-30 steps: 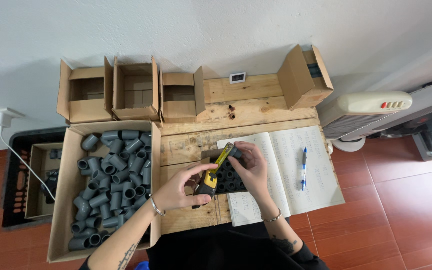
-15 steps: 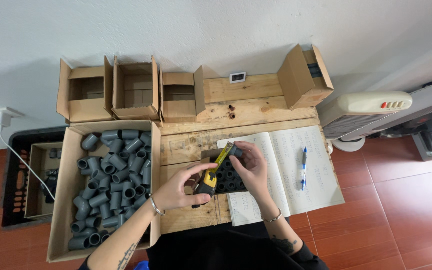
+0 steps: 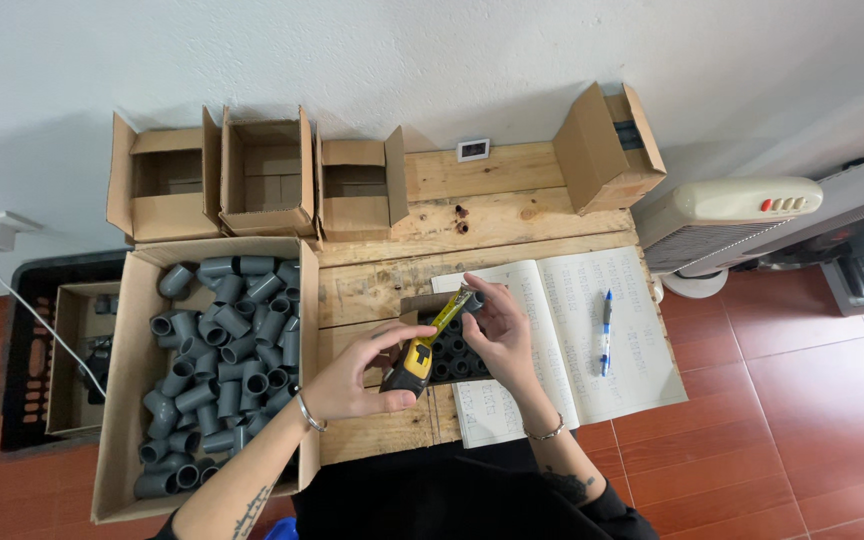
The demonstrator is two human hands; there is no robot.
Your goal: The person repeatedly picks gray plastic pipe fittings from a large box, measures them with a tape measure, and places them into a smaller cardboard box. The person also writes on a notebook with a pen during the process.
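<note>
Left hand [image 3: 352, 385] closed around a yellow-and-black tape measure [image 3: 410, 367], grip firm on the case, yellow blade [image 3: 445, 314] drawn out toward the right hand [image 3: 497, 335]. Right hand pinching a grey pipe fitting [image 3: 471, 302] at the blade's end, fingertips shut on it, just above a small box of dark fittings [image 3: 455, 353] on the wooden desk [image 3: 497, 215]. Beside these, an open notebook [image 3: 572, 330] with a blue pen [image 3: 606, 330]. To the left, a large carton of grey pipe elbows [image 3: 217, 355].
</note>
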